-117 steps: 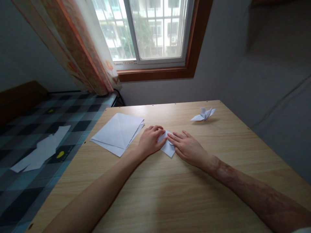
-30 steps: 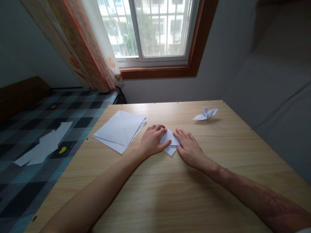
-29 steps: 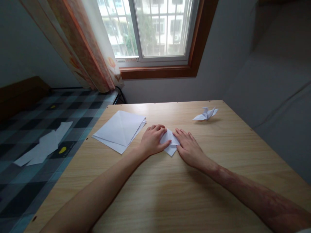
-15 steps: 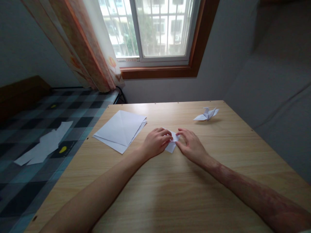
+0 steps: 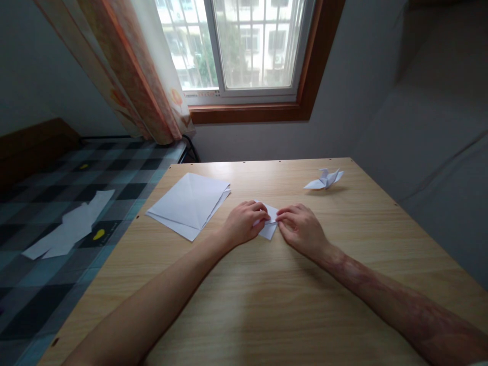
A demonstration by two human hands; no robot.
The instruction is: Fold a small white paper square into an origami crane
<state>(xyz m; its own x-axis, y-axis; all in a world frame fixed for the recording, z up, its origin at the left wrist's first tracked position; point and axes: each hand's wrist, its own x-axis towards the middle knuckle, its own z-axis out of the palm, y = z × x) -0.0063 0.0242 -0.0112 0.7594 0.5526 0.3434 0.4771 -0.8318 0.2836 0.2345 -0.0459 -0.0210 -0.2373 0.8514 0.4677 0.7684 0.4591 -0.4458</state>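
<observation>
A small folded white paper [image 5: 269, 227] lies on the wooden table [image 5: 267, 305] between my hands. My left hand [image 5: 244, 223] has its fingers curled and pinches the paper's left edge. From the other side, my right hand [image 5: 301, 227] is curled too, with its fingertips pinching the paper's right edge. Both hands rest on the table top. Most of the paper is hidden under the fingers.
A stack of folded white sheets [image 5: 188, 204] lies to the left of my hands. A finished paper bird [image 5: 324, 180] sits at the far right of the table. A bed with a checked cover [image 5: 57, 213] and loose paper scraps [image 5: 70, 229] borders the table's left edge.
Both hands went from lying flat on the paper to curled, pinching its edges. The paper now looks smaller between the fingertips.
</observation>
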